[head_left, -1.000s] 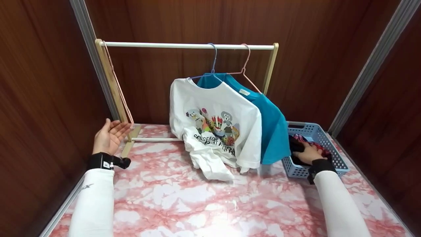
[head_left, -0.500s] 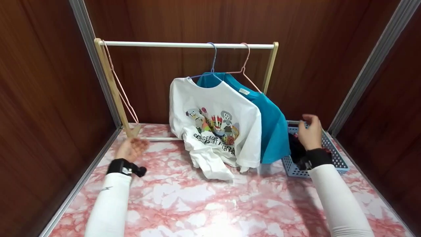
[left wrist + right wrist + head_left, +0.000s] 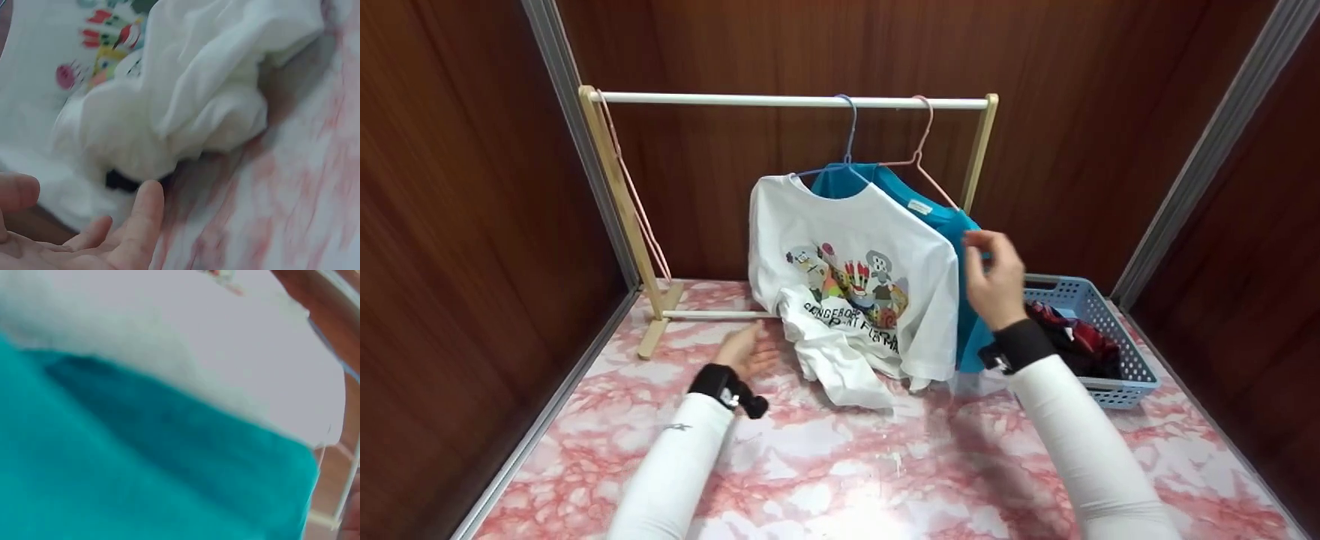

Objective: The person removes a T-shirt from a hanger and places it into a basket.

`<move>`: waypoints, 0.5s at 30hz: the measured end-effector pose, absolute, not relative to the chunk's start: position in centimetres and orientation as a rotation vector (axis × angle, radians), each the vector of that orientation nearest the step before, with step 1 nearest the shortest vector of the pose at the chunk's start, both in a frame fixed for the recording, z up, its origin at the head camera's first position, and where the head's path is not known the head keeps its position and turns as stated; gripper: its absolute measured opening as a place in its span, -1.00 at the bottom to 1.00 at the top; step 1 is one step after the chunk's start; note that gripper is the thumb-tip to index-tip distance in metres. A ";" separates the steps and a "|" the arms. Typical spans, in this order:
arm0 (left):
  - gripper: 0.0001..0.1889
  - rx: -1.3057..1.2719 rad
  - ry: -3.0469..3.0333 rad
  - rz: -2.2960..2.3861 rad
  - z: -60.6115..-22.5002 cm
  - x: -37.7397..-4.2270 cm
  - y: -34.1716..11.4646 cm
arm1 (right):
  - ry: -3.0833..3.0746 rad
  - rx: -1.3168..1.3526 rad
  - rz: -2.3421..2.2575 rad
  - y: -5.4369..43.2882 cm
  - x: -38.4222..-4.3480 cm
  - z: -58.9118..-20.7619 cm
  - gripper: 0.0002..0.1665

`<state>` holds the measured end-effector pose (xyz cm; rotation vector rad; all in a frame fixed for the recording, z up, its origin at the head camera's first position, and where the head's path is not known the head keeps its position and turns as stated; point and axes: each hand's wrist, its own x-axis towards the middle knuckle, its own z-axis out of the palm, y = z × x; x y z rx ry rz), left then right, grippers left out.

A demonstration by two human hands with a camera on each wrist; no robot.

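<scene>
A white cartoon-print T-shirt (image 3: pixel 877 225) hangs on a blue hanger (image 3: pixel 850 139), its lower front bunched up and one bunched end lying on the table. Behind it a teal T-shirt (image 3: pixel 900 187) hangs on a pink hanger (image 3: pixel 924 142). My left hand (image 3: pixel 748 352) is low, just left of the bunched white cloth (image 3: pixel 208 95), fingers extended and holding nothing. My right hand (image 3: pixel 996 285) is raised in front of the teal shirt's sleeve, fingers loosely bent with nothing between them. In the right wrist view the teal cloth (image 3: pixel 140 467) fills much of the picture; only a sliver of the hand shows at the edge.
The hangers hook over the white rail (image 3: pixel 697 99) of a wooden-legged rack. Another pink hanger (image 3: pixel 634 187) hangs at its left end. A blue perforated basket (image 3: pixel 1136 360) with dark and red cloth (image 3: pixel 1080 337) stands at right. Brown panels enclose the marbled table (image 3: pixel 810 465).
My right hand has left the cloth in the basket and moved up and left to the teal shirt. The left hand has moved right and down from the rack's left leg toward the white shirt.
</scene>
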<state>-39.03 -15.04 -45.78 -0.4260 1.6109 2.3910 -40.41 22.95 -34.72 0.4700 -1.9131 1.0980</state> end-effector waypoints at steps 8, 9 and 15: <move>-0.32 -0.397 1.705 2.263 -46.9 -39.5 -10.2 | -2.245 0.412 1.139 19.2 -41.6 -33.9 -0.58; -0.32 -0.418 1.730 2.266 -47.1 -39.5 -9.7 | -2.257 0.396 1.149 18.9 -41.8 -33.9 -0.59; -0.42 -0.480 1.926 2.219 -48.4 -39.8 -8.5 | -2.308 0.386 1.240 17.1 -42.5 -33.5 -0.58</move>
